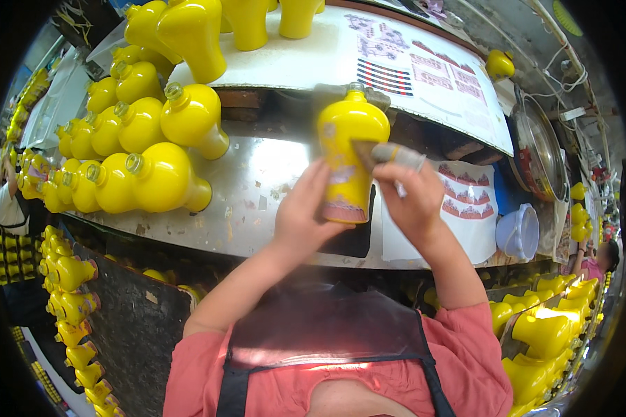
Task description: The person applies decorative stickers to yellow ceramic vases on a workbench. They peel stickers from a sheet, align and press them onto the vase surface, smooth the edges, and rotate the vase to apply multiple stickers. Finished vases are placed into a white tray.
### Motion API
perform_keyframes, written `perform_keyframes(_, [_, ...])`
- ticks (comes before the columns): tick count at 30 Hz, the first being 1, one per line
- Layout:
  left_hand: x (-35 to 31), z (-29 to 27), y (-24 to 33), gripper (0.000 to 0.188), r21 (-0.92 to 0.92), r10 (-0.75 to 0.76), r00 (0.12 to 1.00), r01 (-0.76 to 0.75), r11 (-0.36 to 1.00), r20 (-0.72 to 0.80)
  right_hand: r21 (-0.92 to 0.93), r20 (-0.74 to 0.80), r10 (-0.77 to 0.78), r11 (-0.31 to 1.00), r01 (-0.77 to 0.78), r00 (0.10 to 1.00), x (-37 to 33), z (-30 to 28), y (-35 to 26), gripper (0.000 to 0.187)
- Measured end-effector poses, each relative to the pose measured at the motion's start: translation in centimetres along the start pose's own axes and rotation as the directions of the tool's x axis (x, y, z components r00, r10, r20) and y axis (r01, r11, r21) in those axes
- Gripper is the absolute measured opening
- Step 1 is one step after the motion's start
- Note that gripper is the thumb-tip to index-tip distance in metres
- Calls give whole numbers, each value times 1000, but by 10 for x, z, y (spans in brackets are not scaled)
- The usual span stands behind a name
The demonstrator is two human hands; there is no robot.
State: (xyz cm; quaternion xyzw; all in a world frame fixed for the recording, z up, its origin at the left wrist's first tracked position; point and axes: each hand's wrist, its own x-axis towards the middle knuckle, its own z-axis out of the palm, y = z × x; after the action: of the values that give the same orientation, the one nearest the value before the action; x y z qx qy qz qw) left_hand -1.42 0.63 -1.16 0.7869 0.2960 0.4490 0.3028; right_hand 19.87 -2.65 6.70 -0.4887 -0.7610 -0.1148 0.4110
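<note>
A glossy yellow bottle [355,125] with a narrow neck and wide shoulders stands upright in front of me. Pale purple pattern pieces sit on its left side, and a reddish patterned band [346,210] circles its base. My left hand [304,205] grips the bottle's lower left side, slightly blurred. Pinched in my right hand [412,191] is a small dark flat scraper [363,153], its edge against the bottle's right side. Greyish wrapping [400,157] covers a fingertip of that hand.
Rows of yellow bottles [163,177] lie on the metal table at left; more stand on the white raised board [292,66]. Printed pattern sheets lie on that board. Another sheet [469,191] and a pale blue bucket [517,233] are at right. Bottles fill racks [546,333] lower right.
</note>
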Motion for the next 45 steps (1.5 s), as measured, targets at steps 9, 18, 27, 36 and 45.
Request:
perform_keyframes(9, [9, 9, 6, 98, 148, -72, 991, 56, 987, 110, 621, 313, 778, 267, -737, 545, -35, -19, -6, 15])
perform_keyframes(18, [21, -5, -1, 116, -142, -188, 967, 212, 967, 169, 304, 393, 748, 444, -843, 535, -48, 6, 2, 59])
perform_keyframes(27, [65, 9, 6, 110, -649, -384, 818, 574, 500, 427, 63, 377, 725, 601, -797, 576, -13, -3, -23, 62])
perform_keyframes(36, [60, 17, 8, 108, -667, -432, 830, 547, 507, 353, 401, 138, 559, 723, -562, 818, 31, -8, 26, 21])
perform_keyframes(45, [102, 29, -14, 59, -267, -425, 904, 401, 876, -38, -78, 17, 165, 983, -163, 986, 71, 16, 44, 17])
